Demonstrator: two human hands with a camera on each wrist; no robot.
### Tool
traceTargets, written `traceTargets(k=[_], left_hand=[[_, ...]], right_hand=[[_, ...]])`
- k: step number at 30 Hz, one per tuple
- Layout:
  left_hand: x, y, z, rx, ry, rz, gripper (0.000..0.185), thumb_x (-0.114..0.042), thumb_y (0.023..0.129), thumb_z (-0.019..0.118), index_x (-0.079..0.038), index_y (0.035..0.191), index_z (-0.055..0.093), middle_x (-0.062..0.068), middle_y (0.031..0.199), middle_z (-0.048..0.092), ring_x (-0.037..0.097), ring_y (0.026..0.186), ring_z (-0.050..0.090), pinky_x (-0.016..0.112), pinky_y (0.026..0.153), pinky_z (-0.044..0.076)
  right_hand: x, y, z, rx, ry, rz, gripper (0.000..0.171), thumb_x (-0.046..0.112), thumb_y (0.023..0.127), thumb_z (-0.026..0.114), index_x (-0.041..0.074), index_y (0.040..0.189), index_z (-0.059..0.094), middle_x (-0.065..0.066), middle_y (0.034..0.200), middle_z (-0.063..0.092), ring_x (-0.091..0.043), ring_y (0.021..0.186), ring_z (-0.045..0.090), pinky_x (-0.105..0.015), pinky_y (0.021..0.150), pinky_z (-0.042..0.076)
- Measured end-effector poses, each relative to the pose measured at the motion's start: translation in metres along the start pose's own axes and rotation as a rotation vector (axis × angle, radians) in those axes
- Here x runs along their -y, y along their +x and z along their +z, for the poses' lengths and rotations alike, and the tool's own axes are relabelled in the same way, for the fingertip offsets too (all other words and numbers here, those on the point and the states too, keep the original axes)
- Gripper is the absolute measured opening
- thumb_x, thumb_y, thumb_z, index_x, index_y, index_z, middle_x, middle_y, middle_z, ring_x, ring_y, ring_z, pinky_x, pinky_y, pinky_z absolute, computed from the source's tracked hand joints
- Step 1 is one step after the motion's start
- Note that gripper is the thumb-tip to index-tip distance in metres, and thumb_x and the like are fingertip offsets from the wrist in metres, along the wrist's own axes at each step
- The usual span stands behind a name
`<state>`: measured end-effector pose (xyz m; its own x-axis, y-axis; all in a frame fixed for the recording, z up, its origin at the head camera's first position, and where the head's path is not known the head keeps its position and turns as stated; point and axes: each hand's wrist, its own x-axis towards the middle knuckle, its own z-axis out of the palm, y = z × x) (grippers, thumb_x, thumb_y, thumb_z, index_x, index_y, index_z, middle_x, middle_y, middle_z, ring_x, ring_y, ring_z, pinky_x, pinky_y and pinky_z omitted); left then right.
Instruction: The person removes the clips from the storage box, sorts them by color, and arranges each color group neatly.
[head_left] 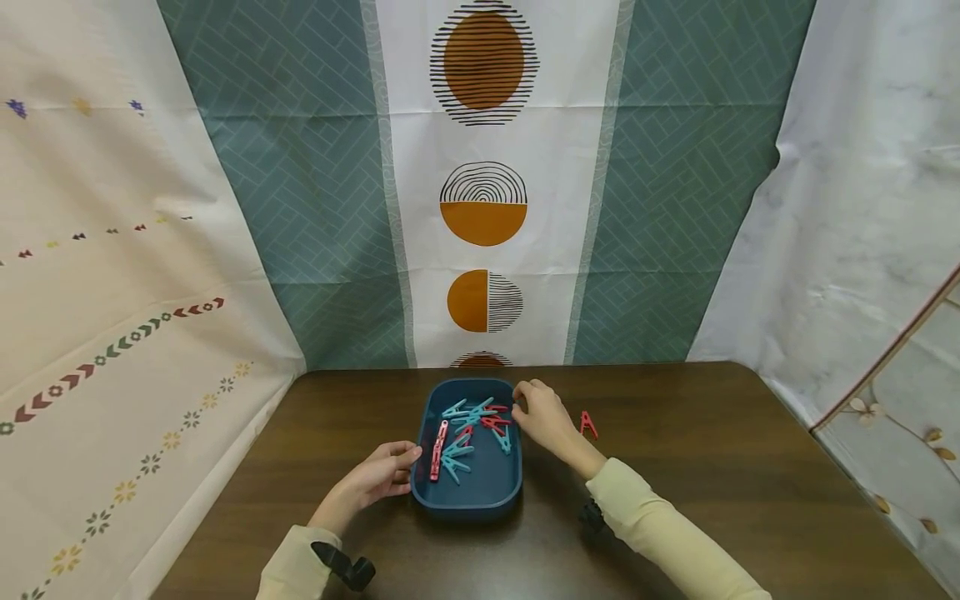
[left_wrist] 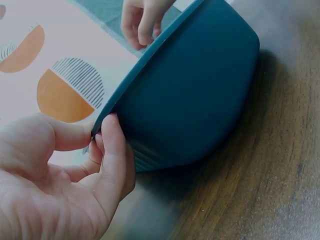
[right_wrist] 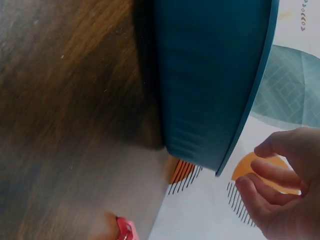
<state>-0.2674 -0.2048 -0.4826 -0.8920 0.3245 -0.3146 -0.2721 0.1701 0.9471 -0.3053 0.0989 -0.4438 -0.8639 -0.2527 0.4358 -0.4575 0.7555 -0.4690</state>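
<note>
A dark blue plastic bin (head_left: 491, 487) stands on the table with several turquoise clothespins (head_left: 456, 450) and red or pink clothespins (head_left: 438, 450) in it. My left hand (head_left: 382, 471) pinches the bin's left rim between thumb and fingers, as the left wrist view (left_wrist: 75, 170) shows too. Over the far right corner of the bin hovers my right hand (head_left: 546, 414), its fingers loosely bent. Nothing shows between those fingers in the right wrist view, where the hand (right_wrist: 285, 180) is apart from the rim. One red clothespin (head_left: 588, 424) lies on the table right of the bin.
The brown wooden table (head_left: 675, 467) reaches back to a patterned cloth (head_left: 487, 333) hanging behind it. Pale cloths hang at the left and right sides. A dark strap device (head_left: 345, 567) sits on the left wrist.
</note>
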Motion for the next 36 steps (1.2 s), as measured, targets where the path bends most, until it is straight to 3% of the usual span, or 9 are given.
traceTargets(k=[5,15,22,28,36], left_hand=[[-0.001,-0.001,0.001,-0.005,0.001,-0.001,0.038,-0.032,0.098,0.056,0.000,0.118,0.050,0.004,0.092,0.059,0.016,0.078,0.059,0.023,0.068,0.054],[-0.003,-0.002,0.001,0.004,-0.005,-0.002,0.038,-0.031,0.099,0.054,0.000,0.119,0.050,0.004,0.092,0.059,0.015,0.078,0.059,0.023,0.067,0.054],[-0.001,0.000,-0.001,0.028,-0.014,-0.003,0.036,-0.032,0.098,0.056,-0.001,0.116,0.052,0.004,0.092,0.059,0.015,0.078,0.060,0.023,0.068,0.055],[-0.002,0.000,-0.001,0.037,-0.014,-0.005,0.033,-0.028,0.100,0.051,0.000,0.117,0.051,0.004,0.092,0.060,0.014,0.077,0.060,0.022,0.067,0.054],[-0.002,-0.002,0.000,0.030,-0.009,-0.002,0.037,-0.030,0.099,0.053,0.001,0.119,0.050,0.004,0.092,0.059,0.014,0.076,0.059,0.022,0.067,0.054]], right_hand=[[0.004,0.003,0.004,0.046,0.019,-0.028,0.015,0.006,0.085,0.068,0.000,0.099,0.066,-0.011,0.090,0.061,-0.013,0.066,0.049,-0.024,0.057,0.044],[0.011,0.007,0.016,0.158,-0.081,-0.089,0.021,0.005,0.085,0.070,-0.004,0.104,0.066,-0.015,0.098,0.062,-0.020,0.079,0.060,-0.035,0.070,0.055],[0.015,0.010,0.023,0.171,-0.267,-0.184,0.007,0.004,0.083,0.070,-0.002,0.085,0.069,-0.015,0.096,0.064,-0.025,0.086,0.060,-0.034,0.072,0.056],[0.015,0.012,0.028,0.192,-0.406,-0.229,0.011,0.010,0.083,0.073,0.002,0.078,0.070,-0.011,0.084,0.062,-0.024,0.078,0.057,-0.036,0.072,0.054],[0.016,0.016,0.036,0.253,-0.536,-0.180,0.013,0.016,0.084,0.072,0.011,0.072,0.068,-0.006,0.083,0.065,-0.024,0.083,0.062,-0.045,0.097,0.045]])
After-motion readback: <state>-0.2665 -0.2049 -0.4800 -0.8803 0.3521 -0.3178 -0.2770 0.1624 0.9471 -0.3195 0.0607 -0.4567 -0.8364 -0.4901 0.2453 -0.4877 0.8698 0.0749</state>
